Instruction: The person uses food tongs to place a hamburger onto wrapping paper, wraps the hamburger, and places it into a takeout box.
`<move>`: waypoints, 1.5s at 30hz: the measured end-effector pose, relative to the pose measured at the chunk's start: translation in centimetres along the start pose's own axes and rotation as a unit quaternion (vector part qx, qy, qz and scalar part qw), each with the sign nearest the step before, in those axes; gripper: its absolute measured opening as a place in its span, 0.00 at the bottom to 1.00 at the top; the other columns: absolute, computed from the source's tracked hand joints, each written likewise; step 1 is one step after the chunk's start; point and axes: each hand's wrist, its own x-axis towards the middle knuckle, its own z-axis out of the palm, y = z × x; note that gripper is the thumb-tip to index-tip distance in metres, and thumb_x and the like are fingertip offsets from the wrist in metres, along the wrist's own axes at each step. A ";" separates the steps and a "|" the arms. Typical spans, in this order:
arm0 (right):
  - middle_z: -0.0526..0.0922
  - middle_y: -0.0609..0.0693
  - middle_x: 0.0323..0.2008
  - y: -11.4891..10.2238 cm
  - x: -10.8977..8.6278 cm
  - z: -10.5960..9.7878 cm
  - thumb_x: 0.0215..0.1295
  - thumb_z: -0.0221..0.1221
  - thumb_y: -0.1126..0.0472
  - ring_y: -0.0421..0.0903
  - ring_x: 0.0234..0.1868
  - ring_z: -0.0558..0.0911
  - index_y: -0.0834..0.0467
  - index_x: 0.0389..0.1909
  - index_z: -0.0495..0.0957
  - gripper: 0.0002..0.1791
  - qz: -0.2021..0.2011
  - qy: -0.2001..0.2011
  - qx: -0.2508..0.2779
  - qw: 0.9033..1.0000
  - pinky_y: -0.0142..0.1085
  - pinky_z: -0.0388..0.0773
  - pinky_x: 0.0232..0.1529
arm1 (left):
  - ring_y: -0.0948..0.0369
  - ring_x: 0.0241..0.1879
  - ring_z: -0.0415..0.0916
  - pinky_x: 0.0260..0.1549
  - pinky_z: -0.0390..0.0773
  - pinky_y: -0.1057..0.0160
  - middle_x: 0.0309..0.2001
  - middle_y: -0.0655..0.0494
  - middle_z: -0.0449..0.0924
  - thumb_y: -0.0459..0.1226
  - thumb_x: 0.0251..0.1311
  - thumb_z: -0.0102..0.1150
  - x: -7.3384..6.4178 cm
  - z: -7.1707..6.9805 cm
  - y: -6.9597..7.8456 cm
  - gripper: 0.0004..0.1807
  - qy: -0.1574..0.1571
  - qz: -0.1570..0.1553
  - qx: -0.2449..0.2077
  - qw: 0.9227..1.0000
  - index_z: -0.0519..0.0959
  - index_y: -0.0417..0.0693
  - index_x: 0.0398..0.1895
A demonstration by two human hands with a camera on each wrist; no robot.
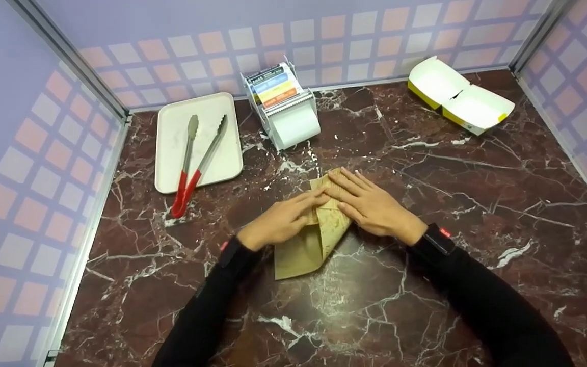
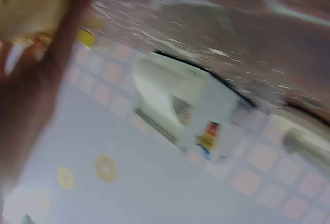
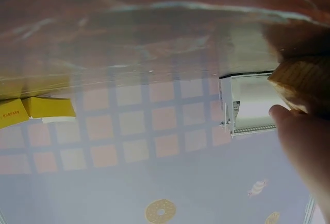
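Brown printed wrapping paper (image 1: 335,229) lies on the table, its right part folded over a raised shape and a plain flap spreading toward the front left. What is inside it stays hidden. On the upper left of the fold, my left hand (image 1: 284,220) touches the paper with fingers stretched forward. My right hand (image 1: 379,208) lies flat over the fold's upper right, its fingers straight and pressing. The left wrist view is blurred, but the paper (image 2: 31,7) shows beside the hand. In the right wrist view the thumb is beside the paper bundle (image 3: 304,82).
A dispenser (image 1: 283,104) with a white roll and coloured labels stands behind the hands. Left of it, red-handled tongs (image 1: 187,171) rest on a white tray (image 1: 168,120), handles overhanging its front edge. An open yellow-and-white box (image 1: 459,97) sits at the back right. Walls enclose three sides.
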 end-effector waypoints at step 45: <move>0.69 0.66 0.73 -3.6 -1.9 2.2 0.57 0.72 0.58 0.64 0.75 0.68 0.63 0.68 0.74 0.37 -0.110 0.154 -0.109 0.976 0.57 0.64 0.76 | 0.58 0.72 0.70 0.75 0.66 0.60 0.77 0.59 0.65 0.20 0.67 0.49 0.0 0.7 -3.7 0.31 0.036 0.133 0.016 0.990 0.75 0.53 0.70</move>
